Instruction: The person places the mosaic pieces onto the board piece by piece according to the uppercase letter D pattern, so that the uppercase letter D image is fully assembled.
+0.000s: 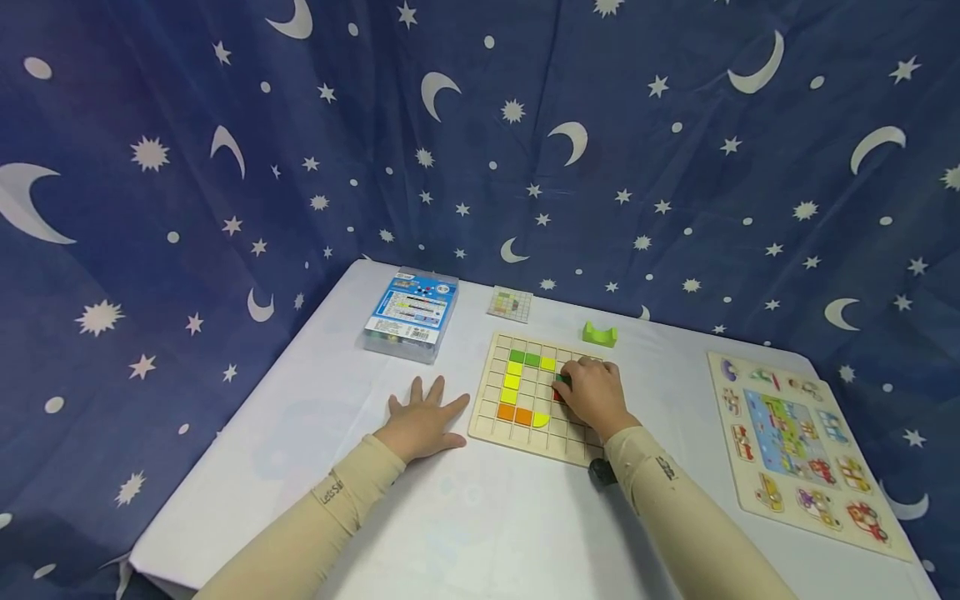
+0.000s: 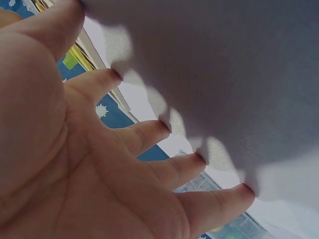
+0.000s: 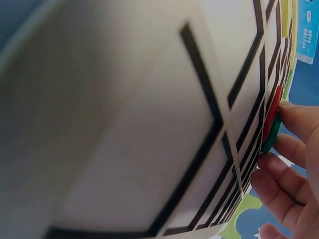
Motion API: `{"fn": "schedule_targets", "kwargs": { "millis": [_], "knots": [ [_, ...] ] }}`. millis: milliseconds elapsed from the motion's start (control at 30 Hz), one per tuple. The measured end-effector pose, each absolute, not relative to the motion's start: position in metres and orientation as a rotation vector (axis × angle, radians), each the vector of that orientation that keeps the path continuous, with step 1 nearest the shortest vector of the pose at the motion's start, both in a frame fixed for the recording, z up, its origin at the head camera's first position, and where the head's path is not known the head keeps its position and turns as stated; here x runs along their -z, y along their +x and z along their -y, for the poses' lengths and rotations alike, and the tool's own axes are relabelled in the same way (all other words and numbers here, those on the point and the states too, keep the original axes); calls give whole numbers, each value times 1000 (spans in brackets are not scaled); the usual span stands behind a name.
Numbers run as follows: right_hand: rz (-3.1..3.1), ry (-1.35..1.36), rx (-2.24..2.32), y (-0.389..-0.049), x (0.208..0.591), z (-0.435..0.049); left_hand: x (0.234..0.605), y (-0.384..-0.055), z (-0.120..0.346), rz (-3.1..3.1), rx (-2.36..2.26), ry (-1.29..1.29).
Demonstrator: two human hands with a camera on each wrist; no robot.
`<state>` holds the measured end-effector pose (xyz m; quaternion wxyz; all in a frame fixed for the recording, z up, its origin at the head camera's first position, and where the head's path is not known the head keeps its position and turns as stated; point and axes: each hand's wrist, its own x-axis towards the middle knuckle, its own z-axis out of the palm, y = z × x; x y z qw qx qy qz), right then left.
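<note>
My right hand [image 1: 596, 396] is over the right part of a wooden grid board [image 1: 487, 423]. Its thumb and fingers pinch a dark green tile [image 3: 272, 133], which lies right beside a red tile [image 3: 271, 108] at the board. Green, yellow and orange square tiles [image 1: 515, 413] line the board's left half, with a rounded yellow tile [image 1: 541, 420] at the end of the orange ones. To the left of the board, my left hand [image 1: 423, 425] rests palm down on the white table, fingers spread, its fingertips [image 2: 162, 128] touching the cloth.
Behind the board are a clear box with a blue label [image 1: 414, 308], a small pattern card [image 1: 511, 304] and a light green holder [image 1: 600, 335]. A picture puzzle board [image 1: 750, 475] lies at the right. A blue curtain [image 1: 480, 133] with moons and stars hangs behind.
</note>
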<state>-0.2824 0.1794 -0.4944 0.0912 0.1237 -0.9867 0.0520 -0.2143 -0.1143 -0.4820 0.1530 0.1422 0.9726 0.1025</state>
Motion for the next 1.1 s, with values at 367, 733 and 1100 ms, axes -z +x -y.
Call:
{"fn": "schedule_targets", "kwargs": {
  "millis": [367,733,1100],
  "knots": [
    [2940,311,-166,-275,490,-187,479,-214,107,-2783,-295,443],
    [2989,244,-243,-250,477,-233,476,-213,109,-2779,-288,421],
    [3021,356,-165,-194,477,-285,479,-214,112,-2769,-285,407]
  ]
}}
